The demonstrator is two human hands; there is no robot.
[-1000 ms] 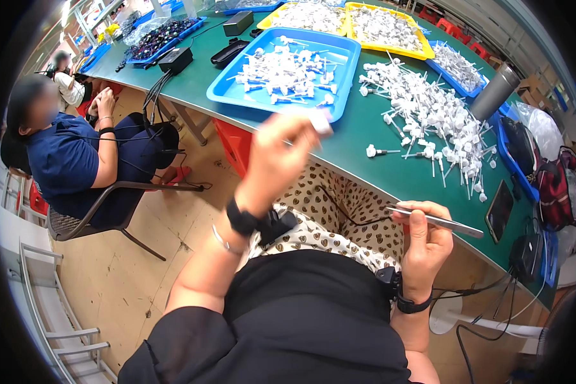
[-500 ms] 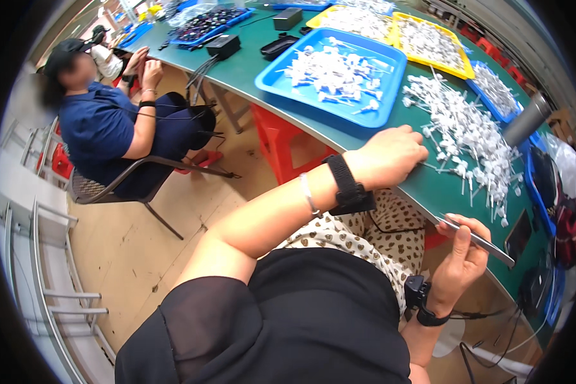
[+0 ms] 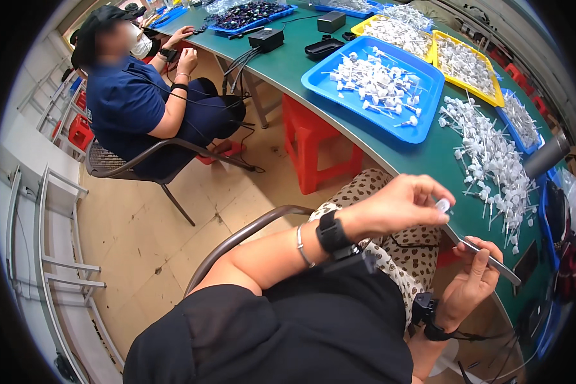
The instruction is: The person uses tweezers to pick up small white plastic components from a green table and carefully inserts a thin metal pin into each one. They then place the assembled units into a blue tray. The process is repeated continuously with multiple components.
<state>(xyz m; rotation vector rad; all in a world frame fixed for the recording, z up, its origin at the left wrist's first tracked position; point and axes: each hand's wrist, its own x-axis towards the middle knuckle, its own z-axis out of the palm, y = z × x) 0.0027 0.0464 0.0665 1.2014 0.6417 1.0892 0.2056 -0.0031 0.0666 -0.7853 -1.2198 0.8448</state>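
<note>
My left hand point(image 3: 404, 203) is raised just off the table's near edge, its thumb and fingers pinching a small white plastic part point(image 3: 443, 205) with a round head. Most of that part is hidden by the fingertips. Lower right, my right hand point(image 3: 470, 281) grips metal tweezers point(image 3: 500, 266), their tips toward the left hand but apart from the part. Beyond both hands, a loose heap of white stemmed parts point(image 3: 493, 160) lies on the green table point(image 3: 377, 148). More of the same kind lie in a blue tray point(image 3: 323, 82) to the left of the heap.
Yellow trays point(image 3: 498, 97) of white parts stand farther back. A dark cylinder point(image 3: 547, 155) and a phone point(image 3: 526, 261) lie at the right. A black box point(image 3: 266, 40) with cables sits far left. A seated person point(image 3: 131, 96) works beyond a red stool point(image 3: 313, 144).
My left hand has come back from the heap's edge toward me, now with a white part showing in its fingers. The right hand still holds the tweezers. The whole view has shifted.
</note>
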